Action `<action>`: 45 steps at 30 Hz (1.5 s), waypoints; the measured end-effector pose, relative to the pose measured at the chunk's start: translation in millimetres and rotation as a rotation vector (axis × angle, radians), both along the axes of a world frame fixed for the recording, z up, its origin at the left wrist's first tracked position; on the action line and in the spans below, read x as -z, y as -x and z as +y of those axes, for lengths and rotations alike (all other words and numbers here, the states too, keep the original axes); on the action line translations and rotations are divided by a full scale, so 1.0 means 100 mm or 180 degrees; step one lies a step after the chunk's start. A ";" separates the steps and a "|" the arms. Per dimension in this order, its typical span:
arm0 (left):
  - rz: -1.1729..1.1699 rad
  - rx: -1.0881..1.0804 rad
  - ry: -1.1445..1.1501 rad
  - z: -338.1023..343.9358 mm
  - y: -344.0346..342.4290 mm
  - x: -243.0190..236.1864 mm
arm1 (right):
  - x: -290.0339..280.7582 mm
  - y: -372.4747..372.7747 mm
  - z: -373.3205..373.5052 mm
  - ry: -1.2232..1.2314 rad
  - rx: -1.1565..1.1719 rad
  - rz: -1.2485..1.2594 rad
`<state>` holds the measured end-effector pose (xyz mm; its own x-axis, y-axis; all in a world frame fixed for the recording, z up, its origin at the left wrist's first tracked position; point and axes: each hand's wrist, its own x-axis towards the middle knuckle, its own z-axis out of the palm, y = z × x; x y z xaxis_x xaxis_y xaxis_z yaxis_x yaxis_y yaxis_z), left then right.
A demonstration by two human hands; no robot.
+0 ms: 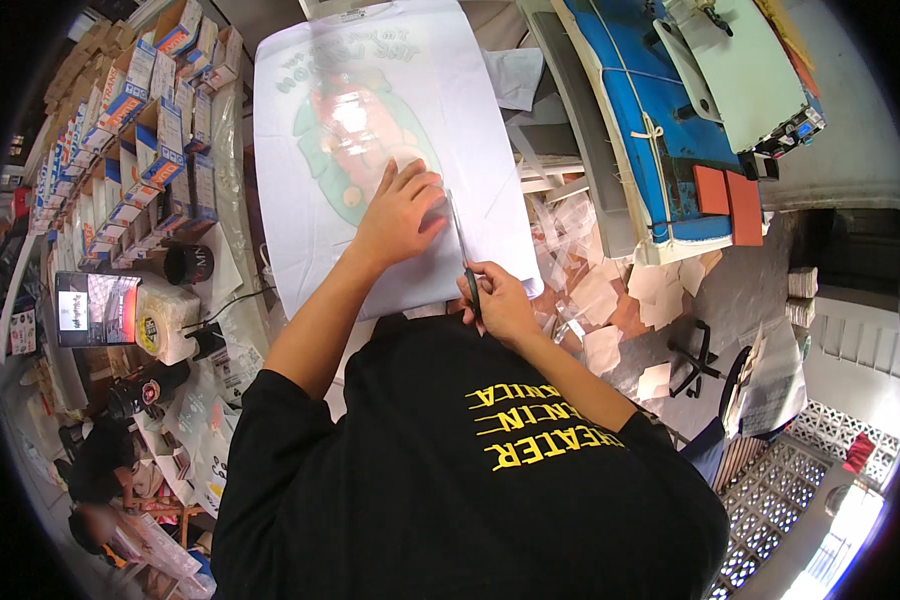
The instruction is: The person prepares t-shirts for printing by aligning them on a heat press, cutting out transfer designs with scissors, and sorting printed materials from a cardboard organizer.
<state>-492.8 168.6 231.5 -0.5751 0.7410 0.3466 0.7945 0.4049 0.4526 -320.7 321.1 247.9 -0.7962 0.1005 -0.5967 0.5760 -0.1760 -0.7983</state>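
A white T-shirt (300, 240) lies spread over a flat support in front of me, its collar at the far end. On it is a large printed design (355, 120) in red and green, with a shiny clear sheet seemingly over it. My left hand (402, 212) rests on the sheet's near right part, palm down with fingers apart. My right hand (502, 305) grips scissors (472, 280) by their dark handles. Their narrow blades point away from me, along the right of my left hand. Whether the blades touch the sheet or the fabric, I cannot tell.
Stacked cardboard boxes (155, 150) line the left, near a lit screen (97, 308) and a dark mug (188, 264). At right stands a blue-topped table (620, 100) with red slabs (727, 205). Paper pieces (600, 300) litter the floor. Another person (100, 460) is at lower left.
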 end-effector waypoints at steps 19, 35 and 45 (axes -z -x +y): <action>0.0323 -0.0065 -0.0922 -0.11 -0.34 -0.50 | -0.03 1.08 0.03 -0.0246 0.0433 0.0278; -0.0194 -0.0294 -0.1516 -0.09 -0.70 -0.93 | 0.04 1.55 0.11 -0.0300 0.0681 0.0580; -0.0080 -0.0363 -0.1490 -0.23 -0.74 -0.96 | -0.14 1.50 0.28 -0.0194 0.0509 0.0232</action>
